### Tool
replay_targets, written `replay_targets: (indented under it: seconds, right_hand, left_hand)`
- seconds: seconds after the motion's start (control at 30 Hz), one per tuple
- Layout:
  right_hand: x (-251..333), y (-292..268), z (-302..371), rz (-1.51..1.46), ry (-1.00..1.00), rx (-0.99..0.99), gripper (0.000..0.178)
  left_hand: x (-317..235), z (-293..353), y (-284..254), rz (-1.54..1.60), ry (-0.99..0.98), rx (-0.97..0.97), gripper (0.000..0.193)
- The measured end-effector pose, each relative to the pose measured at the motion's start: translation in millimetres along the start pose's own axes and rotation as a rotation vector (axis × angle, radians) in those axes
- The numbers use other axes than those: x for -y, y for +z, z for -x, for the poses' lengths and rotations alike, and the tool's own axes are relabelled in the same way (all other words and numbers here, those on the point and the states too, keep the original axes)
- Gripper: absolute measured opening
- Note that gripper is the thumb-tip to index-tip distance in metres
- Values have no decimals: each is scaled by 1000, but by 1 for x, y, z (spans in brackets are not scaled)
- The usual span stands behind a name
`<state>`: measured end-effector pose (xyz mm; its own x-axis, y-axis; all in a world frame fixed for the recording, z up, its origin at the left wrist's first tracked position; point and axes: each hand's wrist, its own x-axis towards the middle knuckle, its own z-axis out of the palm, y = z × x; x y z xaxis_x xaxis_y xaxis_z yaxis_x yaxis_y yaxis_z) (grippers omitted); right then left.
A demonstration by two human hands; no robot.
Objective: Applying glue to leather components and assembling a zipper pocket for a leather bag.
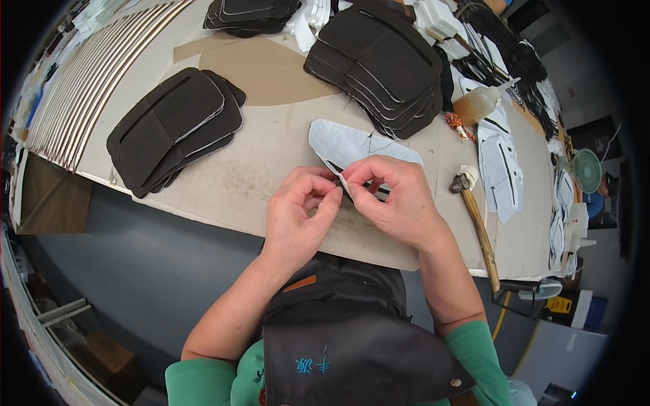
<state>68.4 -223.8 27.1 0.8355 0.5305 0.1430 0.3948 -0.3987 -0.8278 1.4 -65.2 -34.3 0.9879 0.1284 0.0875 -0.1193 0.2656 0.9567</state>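
Note:
Both hands meet at the near edge of a pale grey-white fabric panel [338,140] that lies on the worktable. My left hand [301,213] is closed, thumb and fingers pinching the panel's turned-up edge. From the other side my right hand [395,199] pinches the same edge, its fingertips almost touching the left ones. A dark strip shows beneath the panel between the hands. Part of the panel is hidden behind my right hand. Just beyond it rises a stack of black fabric panels [379,54] with pale edges.
A smaller stack of black panels [176,128] lies left. Right of my hands are a wooden-handled hammer [479,230], a squeeze bottle [477,105] of amber liquid and more pale panels [500,169]. Long thin strips [101,74] line the far left. The table edge [203,220] runs before me.

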Motion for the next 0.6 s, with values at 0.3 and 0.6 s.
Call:
replay_targets:
  seconds: [0.3,0.6]
  right_hand:
    - [1,-2,0,-11,9,-24,6]
    - [0,-8,3,-314,138,6,6]
  left_hand:
    - [-2,-1,0,11,-8,22,7]
    - [-17,-1,1,95,-186,32,13]
